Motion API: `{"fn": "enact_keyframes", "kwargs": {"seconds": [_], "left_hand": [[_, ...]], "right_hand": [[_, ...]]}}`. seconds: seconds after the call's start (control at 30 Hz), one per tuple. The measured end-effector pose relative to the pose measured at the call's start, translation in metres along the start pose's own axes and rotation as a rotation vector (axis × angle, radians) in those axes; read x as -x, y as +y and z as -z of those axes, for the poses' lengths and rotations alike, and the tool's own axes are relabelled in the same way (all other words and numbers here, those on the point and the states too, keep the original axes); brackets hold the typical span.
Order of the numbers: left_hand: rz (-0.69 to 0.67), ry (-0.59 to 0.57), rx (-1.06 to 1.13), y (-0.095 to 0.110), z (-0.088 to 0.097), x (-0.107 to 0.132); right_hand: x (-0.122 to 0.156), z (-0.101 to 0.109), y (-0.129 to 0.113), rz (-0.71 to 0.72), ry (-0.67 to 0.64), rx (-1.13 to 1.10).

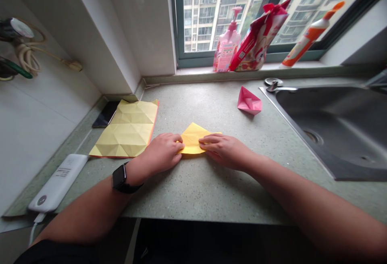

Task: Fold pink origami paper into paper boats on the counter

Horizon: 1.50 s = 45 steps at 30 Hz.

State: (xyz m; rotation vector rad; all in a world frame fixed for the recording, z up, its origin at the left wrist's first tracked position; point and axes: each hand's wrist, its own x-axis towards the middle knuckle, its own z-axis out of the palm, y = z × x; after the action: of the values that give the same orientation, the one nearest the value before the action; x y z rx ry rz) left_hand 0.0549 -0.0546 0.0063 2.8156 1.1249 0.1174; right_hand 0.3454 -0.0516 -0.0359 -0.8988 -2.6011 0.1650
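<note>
A small folded yellow paper (192, 138) lies on the speckled counter (196, 183) in front of me. My left hand (163, 151), with a black watch on its wrist, has its fingers curled and pressed on the paper's left corner. My right hand (223, 149) pinches and presses the paper's right edge with its fingers held together. Both hands hold the paper flat against the counter.
A creased yellow sheet (128, 129) lies to the left, over a dark phone (105, 114). A white power bank (59, 181) sits at the counter's left edge. A pink paper boat (248, 100) stands near the steel sink (332, 127). Bottles and a red bag line the windowsill.
</note>
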Motion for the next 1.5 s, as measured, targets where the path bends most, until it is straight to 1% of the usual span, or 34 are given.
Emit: {"fn": "enact_keyframes", "kwargs": {"seconds": [0.07, 0.17, 0.33, 0.43, 0.57, 0.67, 0.87, 0.97, 1.1, 1.27, 1.33, 1.4, 1.5], "left_hand": [[0.0, -0.018, 0.016, -0.001, 0.001, 0.002], [0.006, -0.022, 0.06, -0.003, -0.002, 0.002], [0.011, 0.029, 0.124, -0.003, -0.01, 0.0], [0.003, 0.038, 0.14, -0.006, -0.008, 0.0], [0.01, 0.011, 0.087, -0.01, 0.001, 0.0], [0.026, -0.005, 0.028, -0.009, 0.006, -0.001], [0.068, -0.009, -0.039, -0.005, 0.007, -0.002], [0.065, 0.023, -0.052, -0.006, 0.005, -0.002], [0.083, 0.105, -0.031, -0.009, -0.001, -0.004], [0.133, 0.192, 0.047, -0.017, -0.012, -0.006], [0.133, 0.205, 0.067, -0.02, -0.016, -0.007], [0.132, 0.217, 0.065, -0.022, -0.018, -0.008], [0.094, 0.249, 0.022, -0.019, -0.018, -0.009]], "right_hand": [[0.0, 0.004, 0.002, -0.015, -0.012, -0.001], [0.001, 0.009, 0.007, -0.005, -0.038, 0.006], [0.001, 0.015, 0.014, -0.011, -0.068, 0.021], [0.001, 0.017, 0.015, -0.011, -0.076, 0.009], [0.0, 0.019, 0.016, -0.012, -0.099, -0.023], [-0.001, 0.021, 0.016, -0.023, -0.099, -0.04], [-0.004, 0.022, 0.014, -0.071, -0.096, -0.038], [-0.005, 0.022, 0.014, -0.126, -0.099, -0.01], [-0.004, 0.018, 0.016, -0.23, -0.075, 0.052], [-0.003, 0.01, 0.02, -0.332, 0.028, 0.043], [-0.002, 0.006, 0.021, -0.352, 0.054, 0.028], [-0.002, 0.004, 0.022, -0.359, 0.049, 0.026], [-0.003, 0.002, 0.022, -0.36, 0.033, 0.041]]}}
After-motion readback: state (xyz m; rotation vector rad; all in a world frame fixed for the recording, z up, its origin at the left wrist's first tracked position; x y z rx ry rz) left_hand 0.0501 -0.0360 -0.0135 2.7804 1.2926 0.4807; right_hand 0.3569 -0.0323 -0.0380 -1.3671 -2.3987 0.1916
